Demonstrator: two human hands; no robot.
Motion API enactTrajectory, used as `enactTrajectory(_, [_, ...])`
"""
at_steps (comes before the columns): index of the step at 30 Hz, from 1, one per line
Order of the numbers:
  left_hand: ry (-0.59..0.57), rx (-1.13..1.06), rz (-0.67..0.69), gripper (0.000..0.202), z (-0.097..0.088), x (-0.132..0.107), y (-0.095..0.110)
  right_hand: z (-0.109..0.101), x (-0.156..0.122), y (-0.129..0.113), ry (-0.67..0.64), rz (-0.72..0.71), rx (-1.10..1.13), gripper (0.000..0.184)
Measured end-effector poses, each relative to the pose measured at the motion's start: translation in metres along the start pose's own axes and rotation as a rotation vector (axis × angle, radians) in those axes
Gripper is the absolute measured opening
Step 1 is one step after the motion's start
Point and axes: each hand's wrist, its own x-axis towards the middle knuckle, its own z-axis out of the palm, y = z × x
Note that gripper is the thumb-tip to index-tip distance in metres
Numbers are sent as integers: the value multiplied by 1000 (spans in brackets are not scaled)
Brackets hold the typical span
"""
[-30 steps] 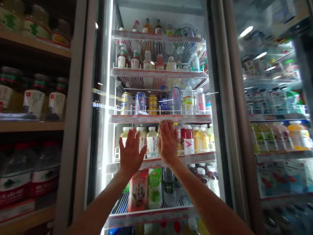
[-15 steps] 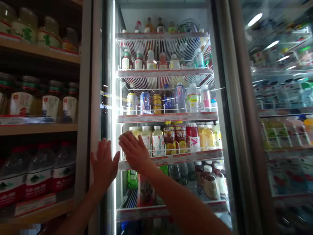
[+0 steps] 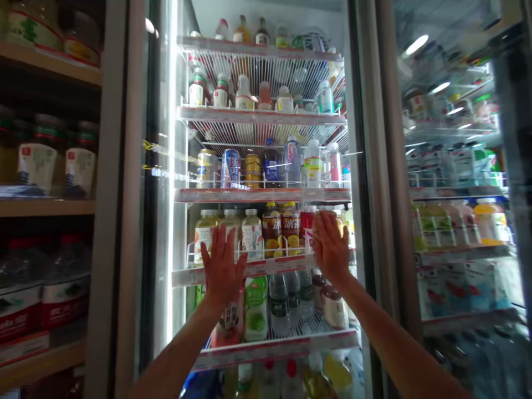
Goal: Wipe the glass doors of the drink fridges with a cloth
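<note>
Red btl [image 3: 306, 221]; brn btls [image 3: 272, 227], yel caps [image 3: 271, 204] (gold can [image 3: 252, 171] too).

The left hand [image 3: 223, 271] and right hand [image 3: 331, 247] are raised — well apart — before a lit fridge [image 3: 261, 195] of drinks [image 3: 272, 231].

1 vertical light strip [image 3: 172, 138] glares white along the left of the cooler [image 3: 257, 12]; the far-left wooden shelf [image 3: 45, 208] lies dim, reflections [image 3: 416, 44] streak the right-hand glass [image 3: 434, 66], lower-right bottles [image 3: 477, 354] blur

Hands [image 3: 223, 271] before bottles [image 3: 272, 230] on fridge shelf [image 3: 266, 267].
</note>
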Motion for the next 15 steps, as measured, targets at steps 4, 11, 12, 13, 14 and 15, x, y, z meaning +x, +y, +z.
enactTrajectory(4, [-4, -6, -14, 61, 5, 0, 10, -7, -12, 44, 50, 176, -49, 53])
enactTrajectory(11, [-41, 3, 181, 60, -2, -5, 18, 9, -11, -12, 94, 173, 47, 59])
enactTrajectory(12, [-35, 6, 160, 60, -3, -6, 16, 12, -9, -30, 77, 125, 73, 60])
enactTrajectory(13, [-26, 10, 127, 59, -4, -7, 13, 15, -8, -48, 63, 83, 100, 61])
enactTrajectory(14, [-19, 15, 87, 59, -6, -8, 8, 19, -6, -65, 54, 53, 124, 61])
enactTrajectory(15, [-17, 20, 45, 58, -8, -9, 1, 22, -4, -81, 43, 29, 146, 62])
